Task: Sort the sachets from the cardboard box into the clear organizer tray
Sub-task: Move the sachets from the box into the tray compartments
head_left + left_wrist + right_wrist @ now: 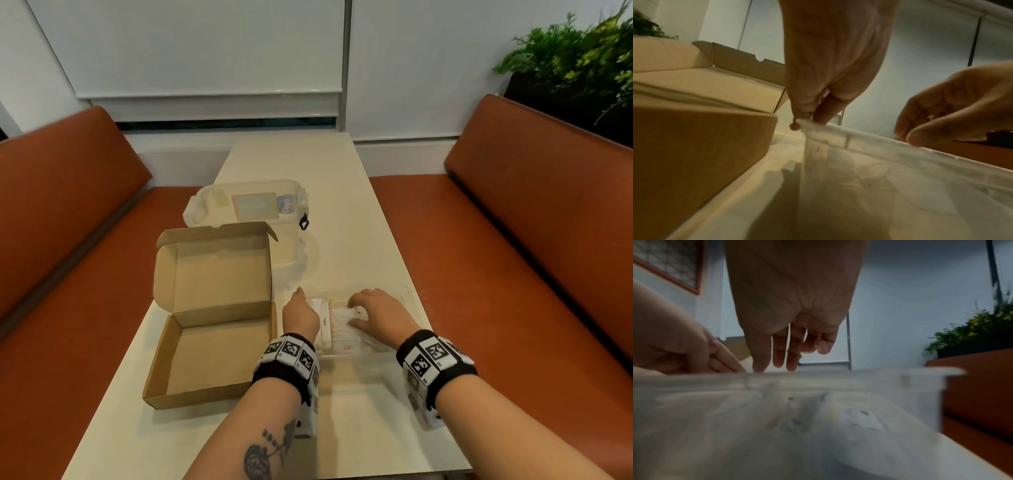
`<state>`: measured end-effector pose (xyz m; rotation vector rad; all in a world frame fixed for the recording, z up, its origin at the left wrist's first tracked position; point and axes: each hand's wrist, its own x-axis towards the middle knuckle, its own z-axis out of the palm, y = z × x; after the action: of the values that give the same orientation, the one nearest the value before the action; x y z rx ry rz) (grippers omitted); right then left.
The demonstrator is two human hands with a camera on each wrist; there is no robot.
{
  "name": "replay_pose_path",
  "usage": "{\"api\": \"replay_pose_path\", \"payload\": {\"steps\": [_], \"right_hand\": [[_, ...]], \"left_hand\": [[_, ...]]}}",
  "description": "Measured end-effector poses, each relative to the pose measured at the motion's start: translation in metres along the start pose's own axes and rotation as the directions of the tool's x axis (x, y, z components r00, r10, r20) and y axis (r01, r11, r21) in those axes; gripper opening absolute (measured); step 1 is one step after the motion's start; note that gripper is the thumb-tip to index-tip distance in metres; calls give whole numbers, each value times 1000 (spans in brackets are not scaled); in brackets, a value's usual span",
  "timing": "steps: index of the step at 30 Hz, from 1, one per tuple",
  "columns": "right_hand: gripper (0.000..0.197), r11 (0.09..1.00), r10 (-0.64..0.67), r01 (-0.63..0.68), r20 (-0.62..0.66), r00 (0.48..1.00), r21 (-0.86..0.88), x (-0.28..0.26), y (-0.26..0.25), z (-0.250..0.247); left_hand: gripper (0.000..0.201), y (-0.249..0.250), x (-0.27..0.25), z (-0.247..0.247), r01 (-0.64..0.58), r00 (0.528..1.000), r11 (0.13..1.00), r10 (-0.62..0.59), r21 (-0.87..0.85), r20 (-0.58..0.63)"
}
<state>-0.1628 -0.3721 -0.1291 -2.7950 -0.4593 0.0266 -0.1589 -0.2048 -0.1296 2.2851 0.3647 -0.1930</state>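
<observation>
From the head view: box (212,315) lid-up and bare inside, left of tray (407,301) on worktop (359,219). Only from the left wrist: left hand (830,68) pinching the tray's corner rim. Right hand (376,317) reaching into the tray, fingers loosely extended onto sachets (344,329); grip unclear. Sachets lying flat, long axes running away from the person. Lidded tub (253,212) behind the box.

Both forearms are bare. Each wrist wears a black band (287,363) ringed with white square tiles printed with black-and-white fiducial patterns; the right band (435,361) matches it. A white camera housing hangs under each band. The left forearm carries a dark tattoo (265,454) of a flower with lettering.
</observation>
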Motion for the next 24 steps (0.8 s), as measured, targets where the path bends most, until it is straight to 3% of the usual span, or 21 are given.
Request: {"api": "replay_pose_path", "payload": {"steps": [2, 4, 6, 8, 11, 16, 20, 24], "right_hand": [[38, 999, -19, 20, 42, 999, -26, -2, -7, 5], [40, 999, -7, 9, 50, 999, -52, -4, -9, 10], [43, 998, 27, -25, 25, 999, -63, -7, -8, 14], [52, 993, 60, -58, 13, 998, -102, -11, -7, 18], [58, 981, 88, -78, 48, 995, -180, -15, -9, 25], [60, 983, 87, -75, 69, 994, -165, -14, -8, 29], [72, 993, 103, -96, 112, 988, -67, -13, -1, 27], [73, 990, 92, -72, 171, 981, -119, -12, 0, 26]], "left_hand": [[66, -1, -2, -2, -61, 998, 998, 61, 25, 10], [61, -2, -5, -2, -217, 976, 971, 214, 104, 37], [53, -4, -7, 1, -392, 920, 886, 369, 248, 133], [50, -6, -9, 8, -499, 867, 769, 441, 400, 233], [54, -10, -10, 18, -546, 838, 691, 460, 473, 293], [65, -13, -14, 31, -602, 798, 587, 453, 541, 397], [70, -15, -15, 33, -577, 814, 637, 402, 511, 418], [78, -13, -11, 32, -591, 801, 641, 392, 490, 453]]}}
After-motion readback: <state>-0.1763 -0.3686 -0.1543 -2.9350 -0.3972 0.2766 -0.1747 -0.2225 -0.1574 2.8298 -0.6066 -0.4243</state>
